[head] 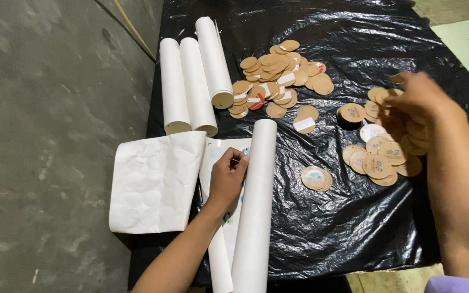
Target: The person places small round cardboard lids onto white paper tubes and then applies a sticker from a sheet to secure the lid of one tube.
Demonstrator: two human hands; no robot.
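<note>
On the black plastic sheet (354,228) that covers the table, our left hand (228,179) rests with fingers curled, pinning the edge of a printed white sheet (218,157) just beside a long white paper roll (256,206). Our right hand (416,100) hovers over the right-hand cluster of round cardboard discs (378,160) — it is blurred, fingers seemingly half closed, and we cannot tell whether it has a disc in its grip. To do this well, we judge, we keep the left hand pressing flat so the sheet does not curl or slide, and take one disc at a time — printed face up. A larger pile of plain discs (278,76) lies further back, next to three standing-length rolls (194,81), and a creased backing sheet (156,182) hangs over the table's left edge.
</note>
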